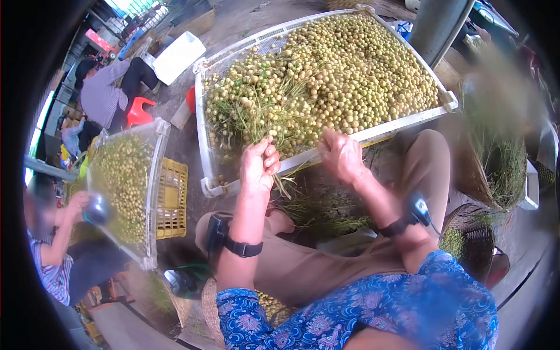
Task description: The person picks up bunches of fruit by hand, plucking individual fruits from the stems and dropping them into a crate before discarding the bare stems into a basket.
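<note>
A white-framed mesh tray [326,156] holds a wide heap of round yellow-brown fruits [373,70], with green stems [251,119] tangled among them on its left part. At the tray's front edge, my left hand [261,163] is closed on a bunch of thin stems; their ends hang below the fingers and a few fruits touch its top. To its right, my right hand [340,153] is closed with bent fingers over the same edge. Anything inside that hand is too small to make out.
Another fruit tray [153,192] stands at the left by a yellow crate [172,198] and a co-worker's hand [79,201]. A white box [178,58], red stool [139,112], metal post [437,29] and stem-filled basket [478,169] surround the spot.
</note>
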{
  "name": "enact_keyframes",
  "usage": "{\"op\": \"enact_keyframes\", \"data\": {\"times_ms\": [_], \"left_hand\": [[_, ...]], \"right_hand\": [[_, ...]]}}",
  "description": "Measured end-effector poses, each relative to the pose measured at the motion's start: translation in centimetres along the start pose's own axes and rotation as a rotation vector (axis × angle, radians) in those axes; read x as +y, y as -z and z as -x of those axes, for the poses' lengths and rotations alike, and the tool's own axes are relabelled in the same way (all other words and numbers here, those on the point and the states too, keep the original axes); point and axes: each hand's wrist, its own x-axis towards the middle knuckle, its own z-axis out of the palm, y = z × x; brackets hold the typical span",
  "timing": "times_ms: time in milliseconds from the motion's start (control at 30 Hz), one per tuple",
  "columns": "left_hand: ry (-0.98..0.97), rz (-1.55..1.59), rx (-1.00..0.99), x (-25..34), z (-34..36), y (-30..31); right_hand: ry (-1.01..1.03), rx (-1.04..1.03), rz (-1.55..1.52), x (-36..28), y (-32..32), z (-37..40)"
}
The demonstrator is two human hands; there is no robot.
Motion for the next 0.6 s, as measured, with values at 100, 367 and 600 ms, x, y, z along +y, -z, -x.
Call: {"op": "enact_keyframes", "data": {"times_ms": [100,367,600], "left_hand": [[0.014,-0.058,-0.024,0.6,0.8,-0.3],[-0.041,-0.239,-0.054,2.5,3.4,-1.0],[-0.371,-1.043,0.326,1.3,-0.1,3.8]], "right_hand": [[-0.215,-0.291,-0.827,0.0,0.4,-1.5],[-0.356,-0.501,-1.545,-2.4,-3.4,-3.0],[-0.440,-0.593,-1.821,-0.9,-4.0,-3.0]]}}
